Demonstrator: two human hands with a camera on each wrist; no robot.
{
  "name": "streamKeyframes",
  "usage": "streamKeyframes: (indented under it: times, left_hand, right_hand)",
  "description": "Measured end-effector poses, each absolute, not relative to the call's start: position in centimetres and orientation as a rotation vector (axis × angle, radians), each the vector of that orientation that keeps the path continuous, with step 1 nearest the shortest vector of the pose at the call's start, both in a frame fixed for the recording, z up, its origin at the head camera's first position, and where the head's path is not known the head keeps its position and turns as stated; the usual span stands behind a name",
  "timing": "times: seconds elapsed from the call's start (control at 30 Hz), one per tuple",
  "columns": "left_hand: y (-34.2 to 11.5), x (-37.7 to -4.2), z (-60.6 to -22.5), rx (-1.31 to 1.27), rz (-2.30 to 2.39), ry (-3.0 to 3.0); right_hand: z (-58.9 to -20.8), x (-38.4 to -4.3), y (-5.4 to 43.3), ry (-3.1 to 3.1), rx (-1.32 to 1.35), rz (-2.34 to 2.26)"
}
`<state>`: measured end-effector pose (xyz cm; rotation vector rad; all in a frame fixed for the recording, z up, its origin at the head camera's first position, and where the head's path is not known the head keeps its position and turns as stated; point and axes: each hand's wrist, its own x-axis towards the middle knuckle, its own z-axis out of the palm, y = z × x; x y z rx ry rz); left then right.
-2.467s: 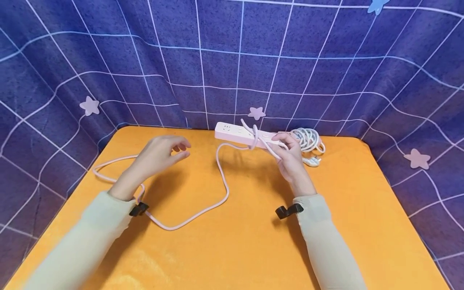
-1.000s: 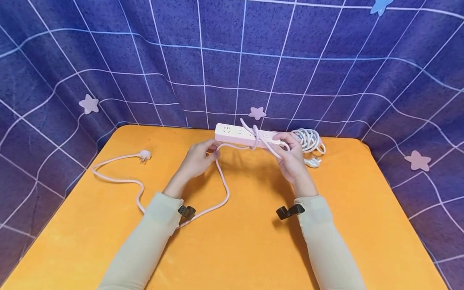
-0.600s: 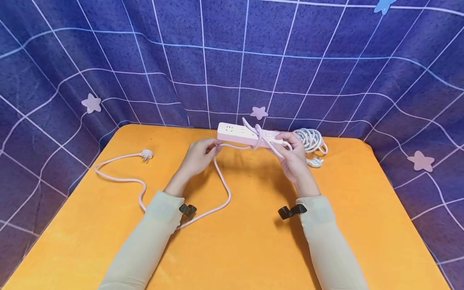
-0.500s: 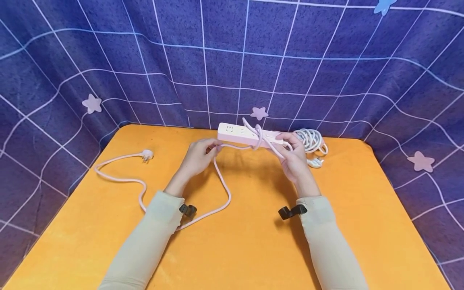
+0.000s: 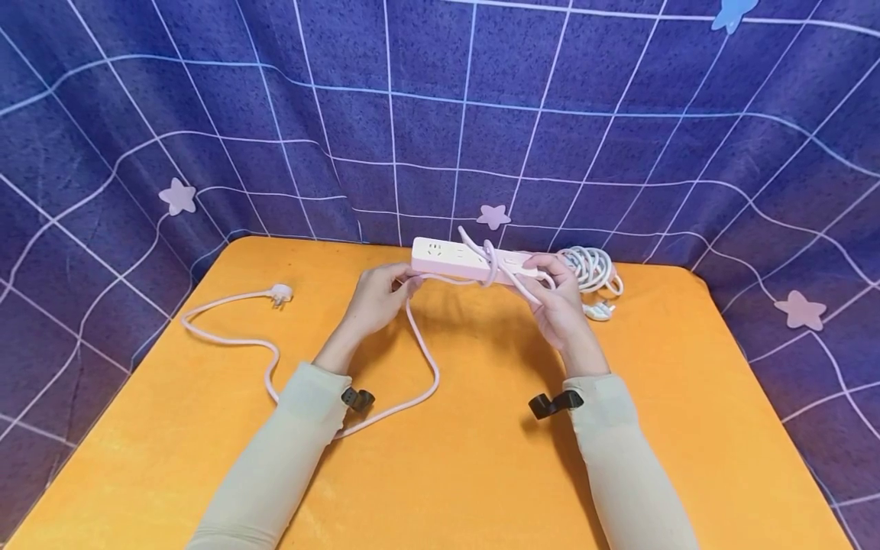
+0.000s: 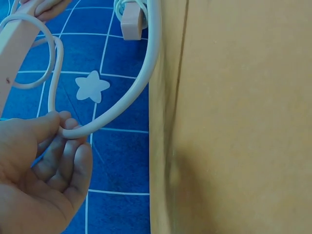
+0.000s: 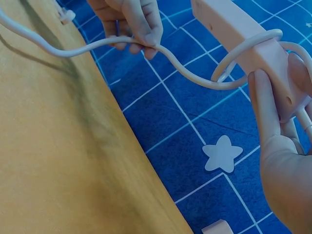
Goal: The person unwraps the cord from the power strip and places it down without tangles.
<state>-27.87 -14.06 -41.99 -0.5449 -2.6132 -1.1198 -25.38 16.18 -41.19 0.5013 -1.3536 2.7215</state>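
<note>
A pale pink power strip [image 5: 447,260] is held up above the table's far part, its sockets showing. My right hand [image 5: 560,302] grips its right end, where the cord comes out. The strip's own cord [image 5: 428,359] wraps around its middle in a loose loop [image 7: 251,46]. Just below the strip's left end, my left hand [image 5: 378,298] pinches the cord between thumb and fingers, as the left wrist view shows. From there the cord hangs to the table, passes under the left forearm and ends in a plug [image 5: 280,293] at the left.
Behind my right hand lies a second cord [image 5: 587,267], coiled, with a white plug [image 5: 600,311]; a pink block-like end shows in the left wrist view. An orange cloth covers the table [image 5: 467,458]. A blue gridded curtain [image 5: 426,122] with stars encloses its back and sides.
My left hand, empty at first, has moved right and taken the cord near the strip, uncovering the plug at left. Over the last half second both hands stay almost still.
</note>
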Motion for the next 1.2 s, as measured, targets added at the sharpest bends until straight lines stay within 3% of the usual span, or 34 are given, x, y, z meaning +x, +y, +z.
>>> streamKeyframes:
  times: [0.53, 1.2]
  left_hand:
    - [-14.0, -28.0, -42.0, -0.503, -1.154, -2.594]
    - [-14.4, -30.8, -39.4, -0.587, -1.059, -2.636]
  right_hand:
    - [-41.2, -25.2, 16.1, -1.414, 0.492, 2.744]
    - [-41.2, -25.1, 16.1, -1.435, 0.501, 2.743]
